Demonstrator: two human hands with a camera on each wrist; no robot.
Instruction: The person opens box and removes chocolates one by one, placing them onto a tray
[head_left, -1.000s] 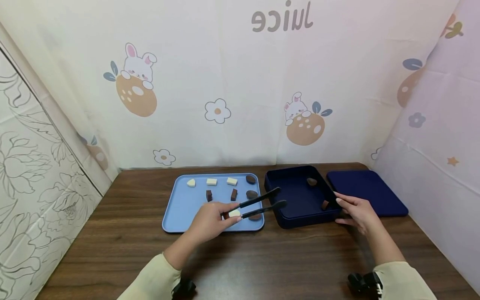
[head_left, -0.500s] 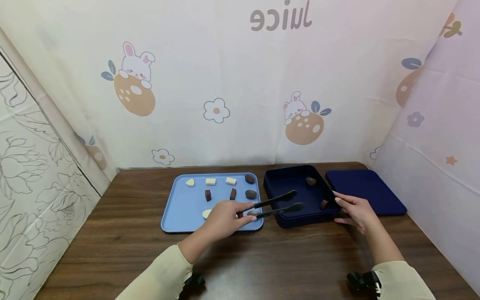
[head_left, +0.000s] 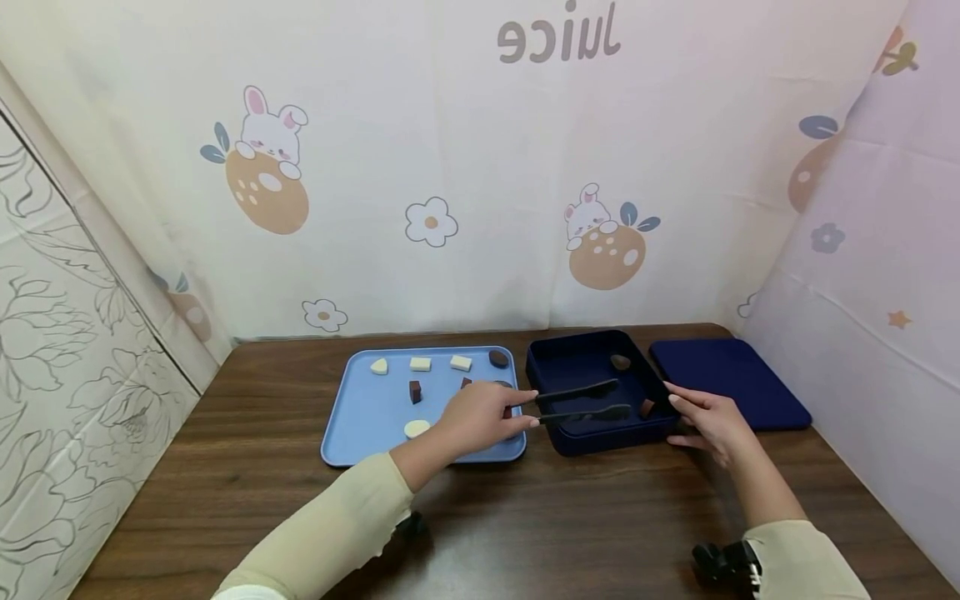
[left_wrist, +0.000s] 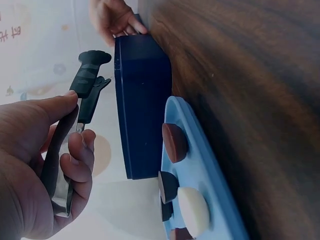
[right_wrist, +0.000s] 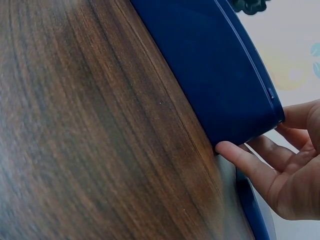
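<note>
My left hand (head_left: 483, 414) grips a pair of black-tipped tongs (head_left: 577, 390), their metal handles showing in the left wrist view. The tongs' tips stand apart over the dark blue box (head_left: 600, 443), and I see nothing between them. Inside the box lie a round brown chocolate (head_left: 620, 362) and a small brown block-shaped chocolate (head_left: 647, 407). At the box's right near corner, my right hand (head_left: 708, 423) holds the side, fingers at the rim and thumb low. The light blue tray (head_left: 352, 433), partly hidden by my left hand, bears several white and dark chocolates (head_left: 416, 392).
A flat dark blue lid (head_left: 731, 383) lies right of the box on the wooden table (head_left: 570, 525). Printed cloth (head_left: 495, 275) hangs behind and on both sides. The tray stands close against the box's left side.
My left hand has moved right across the tray with the tongs, bringing their tips from the box's left edge to above its inside. My right hand stays at the box.
</note>
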